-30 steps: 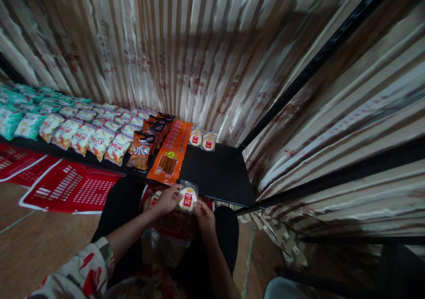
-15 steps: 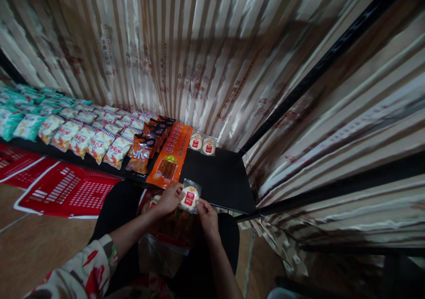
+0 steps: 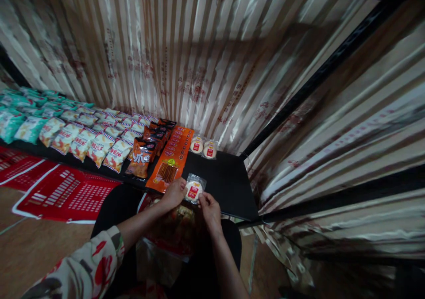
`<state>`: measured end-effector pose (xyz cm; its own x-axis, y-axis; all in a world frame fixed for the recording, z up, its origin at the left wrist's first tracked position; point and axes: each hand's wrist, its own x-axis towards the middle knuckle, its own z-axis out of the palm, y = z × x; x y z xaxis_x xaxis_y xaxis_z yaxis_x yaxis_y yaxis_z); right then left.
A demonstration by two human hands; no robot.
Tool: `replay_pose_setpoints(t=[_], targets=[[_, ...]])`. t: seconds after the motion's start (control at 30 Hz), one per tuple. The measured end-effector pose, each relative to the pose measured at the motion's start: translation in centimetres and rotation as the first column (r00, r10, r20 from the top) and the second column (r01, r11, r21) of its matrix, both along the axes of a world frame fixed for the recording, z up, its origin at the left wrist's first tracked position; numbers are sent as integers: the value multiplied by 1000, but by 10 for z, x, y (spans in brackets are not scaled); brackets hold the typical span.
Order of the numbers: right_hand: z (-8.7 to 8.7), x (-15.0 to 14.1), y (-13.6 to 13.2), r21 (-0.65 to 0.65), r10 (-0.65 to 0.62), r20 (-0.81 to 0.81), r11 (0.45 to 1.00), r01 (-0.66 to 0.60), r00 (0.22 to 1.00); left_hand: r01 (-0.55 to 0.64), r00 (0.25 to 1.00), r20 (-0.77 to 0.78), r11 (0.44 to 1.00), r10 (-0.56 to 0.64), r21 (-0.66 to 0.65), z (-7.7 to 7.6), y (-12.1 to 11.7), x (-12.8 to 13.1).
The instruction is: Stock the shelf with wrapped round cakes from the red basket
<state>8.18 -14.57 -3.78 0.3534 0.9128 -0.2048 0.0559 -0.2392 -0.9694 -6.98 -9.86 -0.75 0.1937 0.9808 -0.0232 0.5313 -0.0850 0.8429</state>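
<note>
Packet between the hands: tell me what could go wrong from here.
The packet, held by its edges in the left hand and right hand near the front of the shelf, might slip and fall. The left hand, close to the orange pouch, could nudge it askew.

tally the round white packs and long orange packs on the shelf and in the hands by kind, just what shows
Round white packs at the back of the shelf: 2
Held round white pack, between left hand and right hand: 1
Long orange pack on the shelf: 1
Total: 4
</note>
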Motion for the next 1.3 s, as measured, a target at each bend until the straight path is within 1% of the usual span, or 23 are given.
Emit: replay_pose_setpoints(t=[0.13,0.33,0.53,0.7,0.87,0.97,1.2,1.3], targets=[[4,-2,8,12,2,39,1000,-2,999,-17,997,-79,999,20,40,0,8,2],[6,2,21,21,38,109,999,-40,993,10,998,-63,1000,-10,0,5,15,8],[8,10,37,2,50,174,999,-51,983,28,985,-170,1000,-26,9,8,20,13],[6,15,46,-7,66,236,998,-66,969,37,973,-226,999,-36,2,7,28,18],[1,22,57,-16,74,354,997,-73,932,23,973,-228,1000,-21,6,1,35,24],[-2,25,65,-17,62,390,998,-60,919,15,975,-221,1000,-13,5,-2,39,27],[-6,27,83,17,65,394,997,-77,917,20,976,-216,999,-27,-34,5,45,34],[-5,27,90,18,50,415,998,-63,908,6,973,-231,999,-14,-35,4,49,37]])
